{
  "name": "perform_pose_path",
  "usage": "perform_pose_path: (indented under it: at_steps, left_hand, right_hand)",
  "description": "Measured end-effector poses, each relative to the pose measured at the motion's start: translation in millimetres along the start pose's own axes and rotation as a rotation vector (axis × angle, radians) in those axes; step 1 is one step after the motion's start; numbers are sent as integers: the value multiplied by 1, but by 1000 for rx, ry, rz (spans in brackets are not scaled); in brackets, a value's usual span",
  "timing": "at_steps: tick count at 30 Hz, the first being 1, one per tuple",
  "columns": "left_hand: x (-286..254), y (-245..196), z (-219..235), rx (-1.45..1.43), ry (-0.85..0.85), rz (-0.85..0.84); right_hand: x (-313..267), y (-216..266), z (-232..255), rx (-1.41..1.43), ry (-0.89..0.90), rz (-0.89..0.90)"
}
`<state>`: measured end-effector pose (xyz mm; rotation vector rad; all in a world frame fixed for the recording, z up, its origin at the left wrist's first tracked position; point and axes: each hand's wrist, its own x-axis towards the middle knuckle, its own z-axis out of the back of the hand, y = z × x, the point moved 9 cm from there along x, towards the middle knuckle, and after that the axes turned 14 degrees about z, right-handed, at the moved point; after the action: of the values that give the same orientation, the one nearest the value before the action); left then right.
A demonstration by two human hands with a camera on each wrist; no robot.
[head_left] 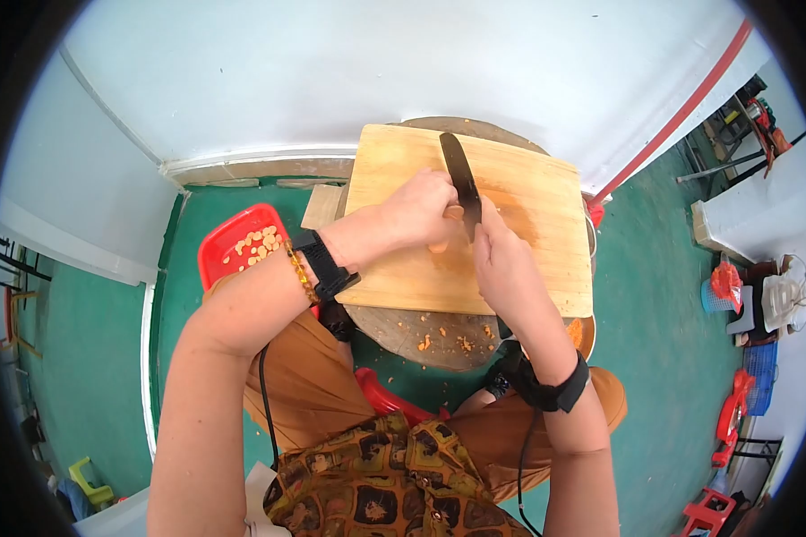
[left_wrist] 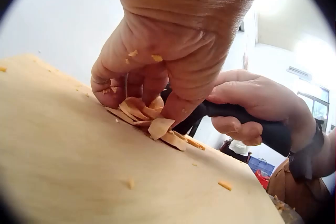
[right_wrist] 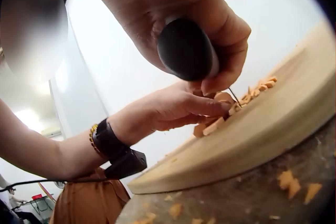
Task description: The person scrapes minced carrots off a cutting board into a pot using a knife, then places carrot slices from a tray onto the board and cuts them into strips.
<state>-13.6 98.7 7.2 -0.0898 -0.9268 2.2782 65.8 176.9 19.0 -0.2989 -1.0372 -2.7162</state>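
Observation:
A knife with a dark blade (head_left: 459, 170) and black handle (right_wrist: 185, 49) is in my right hand (head_left: 509, 268), fingers curled round the handle. My left hand (head_left: 418, 210) is beside the blade, its fingers bent down over thin orange slices (left_wrist: 142, 112) and holding them against the wooden board (head_left: 394, 277). In the right wrist view, small cut orange pieces (right_wrist: 261, 88) lie on the board on the far side of the blade. Orange crumbs stick to the left palm in the left wrist view.
The board rests on a round wooden block (head_left: 394, 331) strewn with orange bits. A red basin (head_left: 210, 255) with orange slices is at the left. Beyond the board is a white wall (head_left: 331, 72). A bowl (head_left: 587, 336) stands at the block's right.

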Motion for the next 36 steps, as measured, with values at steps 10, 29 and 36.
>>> perform_pose_path:
  at_steps: [10, 29, 36]
  left_hand:
    - [1, 25, -13, 43, 107, 168]
    - [-4, 14, -4, 56, 93, 179]
    - [-7, 18, 4, -82, 72, 314]
  right_hand:
    - [-5, -21, -1, 408, -82, -212]
    - [-24, 2, 13, 156, 55, -163]
    - [-24, 4, 15, 167, 30, -144]
